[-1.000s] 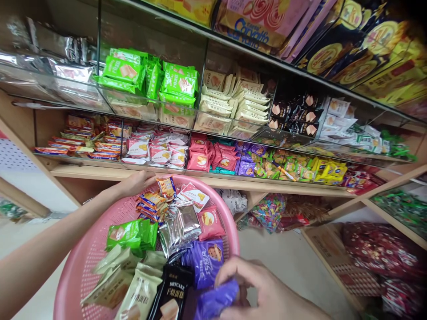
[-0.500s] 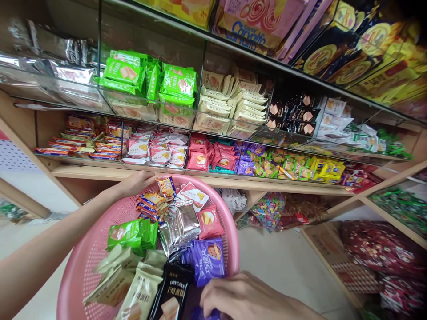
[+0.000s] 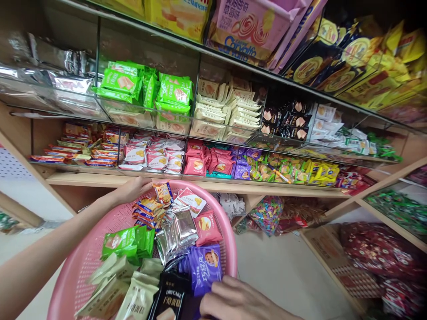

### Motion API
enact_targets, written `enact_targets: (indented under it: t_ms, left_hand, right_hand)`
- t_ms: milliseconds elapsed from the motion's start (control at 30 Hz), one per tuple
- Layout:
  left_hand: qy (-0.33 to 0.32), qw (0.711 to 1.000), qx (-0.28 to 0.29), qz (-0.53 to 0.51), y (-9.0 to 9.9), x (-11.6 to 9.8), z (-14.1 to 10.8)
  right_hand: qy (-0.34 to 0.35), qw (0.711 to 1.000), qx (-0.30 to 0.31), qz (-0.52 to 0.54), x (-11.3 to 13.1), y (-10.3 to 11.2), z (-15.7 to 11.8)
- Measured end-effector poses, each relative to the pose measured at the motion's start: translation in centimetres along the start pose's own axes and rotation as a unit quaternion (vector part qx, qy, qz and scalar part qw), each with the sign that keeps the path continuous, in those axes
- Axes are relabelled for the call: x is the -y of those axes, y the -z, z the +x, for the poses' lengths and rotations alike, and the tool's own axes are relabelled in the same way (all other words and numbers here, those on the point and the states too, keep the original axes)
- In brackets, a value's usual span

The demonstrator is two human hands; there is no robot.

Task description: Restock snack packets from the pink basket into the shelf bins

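Note:
A pink plastic basket [image 3: 230, 249] fills the lower middle and holds grouped snack packets. My left hand [image 3: 135, 190] grips its far left rim, beside orange-and-blue biscuit packets [image 3: 148, 209]. My right hand [image 3: 236, 300] is curled over the near right side, next to upright purple cookie packets [image 3: 208, 266]. A sliver of purple packet shows under its fingers; the fingertips are hidden. Between the hands lie silver packets [image 3: 176, 231], a red packet [image 3: 207, 226], a white-and-pink packet [image 3: 190, 201], green packets [image 3: 128, 242], cream packets [image 3: 138, 298] and a black cake packet [image 3: 169, 295].
Shelves with clear dividers run across behind the basket, holding green cake packets [image 3: 122, 82], cream packets [image 3: 208, 115] and black packets [image 3: 298, 120]. A wooden shelf edge [image 3: 267, 191] runs just beyond the basket. Bulk bags [image 3: 367, 244] sit low at the right, above the tiled floor [image 3: 276, 262].
The view has shifted slightly, so shelves and basket appear a little lower and further left. My left hand stays at the rim. My right hand now hides more of the purple packet beneath it.

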State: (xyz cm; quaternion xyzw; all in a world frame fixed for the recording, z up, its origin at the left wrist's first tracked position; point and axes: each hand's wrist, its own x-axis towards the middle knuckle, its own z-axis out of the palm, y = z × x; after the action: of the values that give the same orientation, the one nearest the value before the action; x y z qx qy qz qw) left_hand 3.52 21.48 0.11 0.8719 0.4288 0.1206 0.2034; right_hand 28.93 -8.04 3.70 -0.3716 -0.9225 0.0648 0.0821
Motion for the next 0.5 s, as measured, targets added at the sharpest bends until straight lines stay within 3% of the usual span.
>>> enact_targets:
  t_ms: [133, 500]
  left_hand:
    - [-0.006, 1.000, 0.003, -0.006, -0.04, 0.04, -0.02]
    - [-0.011, 1.000, -0.008, 0.000, 0.04, -0.16, -0.19]
  right_hand:
    - [0.047, 0.997, -0.002, -0.063, 0.03, 0.15, -0.23]
    - [0.022, 0.996, -0.009, -0.089, 0.26, 0.13, 0.64]
